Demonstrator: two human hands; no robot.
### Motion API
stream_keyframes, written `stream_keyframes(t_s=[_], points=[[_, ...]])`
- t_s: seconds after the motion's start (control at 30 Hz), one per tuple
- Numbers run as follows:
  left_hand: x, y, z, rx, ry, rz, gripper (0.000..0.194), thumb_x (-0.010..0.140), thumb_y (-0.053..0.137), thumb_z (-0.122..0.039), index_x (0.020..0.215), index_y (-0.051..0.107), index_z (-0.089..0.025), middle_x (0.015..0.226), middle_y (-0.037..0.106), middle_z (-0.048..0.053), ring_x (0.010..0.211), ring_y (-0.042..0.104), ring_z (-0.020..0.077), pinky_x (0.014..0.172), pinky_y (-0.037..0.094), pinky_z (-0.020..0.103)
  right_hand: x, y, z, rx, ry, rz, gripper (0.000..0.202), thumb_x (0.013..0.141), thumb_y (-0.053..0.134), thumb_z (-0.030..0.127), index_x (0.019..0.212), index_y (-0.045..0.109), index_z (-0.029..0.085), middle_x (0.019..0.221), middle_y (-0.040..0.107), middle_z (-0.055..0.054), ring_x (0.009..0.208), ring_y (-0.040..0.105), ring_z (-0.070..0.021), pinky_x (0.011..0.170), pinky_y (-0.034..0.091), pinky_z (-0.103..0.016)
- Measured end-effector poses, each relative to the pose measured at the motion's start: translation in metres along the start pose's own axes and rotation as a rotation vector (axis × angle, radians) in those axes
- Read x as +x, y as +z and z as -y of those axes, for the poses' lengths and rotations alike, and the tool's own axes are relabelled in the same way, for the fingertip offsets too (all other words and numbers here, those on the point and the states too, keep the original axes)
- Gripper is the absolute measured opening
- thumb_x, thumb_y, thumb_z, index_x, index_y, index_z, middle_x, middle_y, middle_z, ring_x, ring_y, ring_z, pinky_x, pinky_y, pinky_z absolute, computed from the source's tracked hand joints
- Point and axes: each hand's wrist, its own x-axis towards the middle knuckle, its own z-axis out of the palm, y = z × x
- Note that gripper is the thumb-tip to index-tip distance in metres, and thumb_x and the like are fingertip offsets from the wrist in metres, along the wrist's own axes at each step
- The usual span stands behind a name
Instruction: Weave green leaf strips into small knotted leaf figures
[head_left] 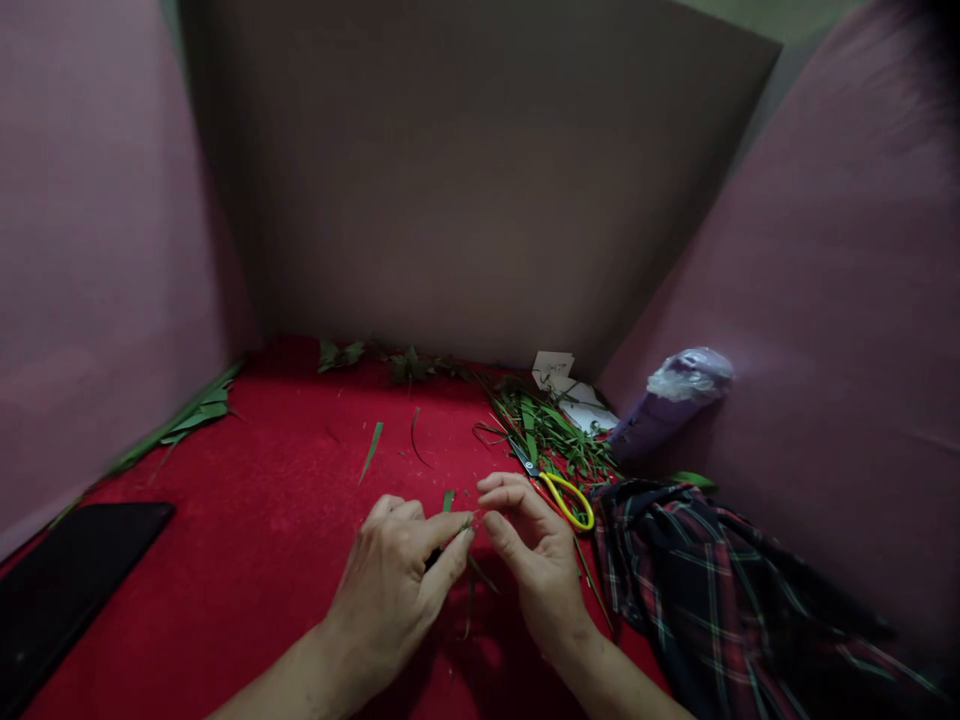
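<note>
Lower center of frame: left hand point(401, 560) pinches a small green plant strand point(466, 524) between thumb and index finger, other fingers folded. Right hand point(536, 560) just beside it, right of center; fingers loosely curved, thumb and fingertips slightly parted, turned toward the strand. Thin stems dangle below the left fingertips; whether they're part of the held strand, can't tell.

Lower left corner: flat black object point(82, 590) on red surface point(277, 480). Lower right: bunched plaid cloth point(720, 590). Scissors point(566, 500) just beyond the right hand, yellow handle loop showing, some red by it, blades pointing up-left into a heap of cut greenery point(562, 435).

Mid-frame: loose green leaf strip point(371, 452) and thin curved stem point(415, 440), apart from each other. Long leaves point(202, 410) along left wall point(97, 220). Purple container point(641, 425) right of heap, tilted, clear plastic point(694, 372) at its top, near pink right wall point(832, 330).

Farther: white papers point(585, 407) behind heap, leafy sprigs point(409, 367) along base of gray back panel point(480, 180).
</note>
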Motion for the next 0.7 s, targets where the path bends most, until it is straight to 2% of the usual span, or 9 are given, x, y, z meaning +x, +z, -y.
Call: stream_keyframes(t_s=[0.1,0.2,0.33,0.47,0.57,0.7], points=[[0.000,0.001,0.002,0.011,-0.012,-0.031,0.025,0.088,0.043,-0.030,0.084,0.067,-0.023,0.065,0.061,0.003,0.064,0.050,0.0181,0.063,0.036,0.031,0.000,0.002,0.000,-0.004,0.003,0.020,0.012,0.080,0.060,0.028,0.089,0.058,0.020,0.092,0.058,-0.005,0.091,0.055,-0.0193,0.081,0.043,-0.032],[0.001,0.004,0.005,0.007,-0.028,-0.051,0.023,0.086,0.046,-0.032,0.090,0.067,-0.023,0.068,0.063,0.004,0.067,0.051,0.0194,0.064,0.036,0.031,0.000,0.004,0.000,-0.018,0.011,0.028,0.010,0.082,0.056,0.027,0.086,0.058,0.019,0.088,0.058,-0.004,0.086,0.055,-0.0180,0.078,0.044,-0.030],[0.002,0.005,0.008,-0.007,-0.068,-0.079,0.025,0.084,0.049,-0.035,0.078,0.068,-0.020,0.064,0.061,0.004,0.066,0.051,0.0196,0.063,0.037,0.031,0.000,0.006,0.002,-0.069,-0.017,0.028,0.009,0.085,0.051,0.022,0.079,0.057,0.018,0.084,0.057,-0.003,0.083,0.055,-0.0162,0.077,0.043,-0.028],[0.003,0.002,0.008,-0.093,-0.124,-0.109,0.024,0.083,0.050,-0.033,0.075,0.069,-0.021,0.063,0.062,0.004,0.065,0.054,0.0189,0.062,0.038,0.029,-0.005,0.007,0.004,-0.150,-0.056,0.071,0.003,0.083,0.053,0.019,0.085,0.056,0.019,0.088,0.057,-0.003,0.087,0.054,-0.0167,0.080,0.041,-0.029],[0.002,0.000,0.008,-0.249,-0.147,-0.115,0.023,0.083,0.049,-0.031,0.081,0.070,-0.023,0.067,0.065,0.003,0.065,0.056,0.0181,0.063,0.040,0.027,-0.006,0.008,0.000,-0.176,0.019,0.105,0.005,0.082,0.054,0.020,0.087,0.056,0.019,0.087,0.058,-0.003,0.085,0.054,-0.0164,0.079,0.041,-0.028],[0.003,0.001,0.007,-0.510,-0.189,-0.051,0.023,0.081,0.051,-0.034,0.083,0.071,-0.023,0.069,0.066,0.002,0.065,0.056,0.0170,0.061,0.040,0.025,-0.002,0.009,-0.007,-0.021,0.189,0.125,0.008,0.080,0.058,0.026,0.081,0.057,0.018,0.076,0.058,0.000,0.072,0.053,-0.0141,0.068,0.042,-0.025]])
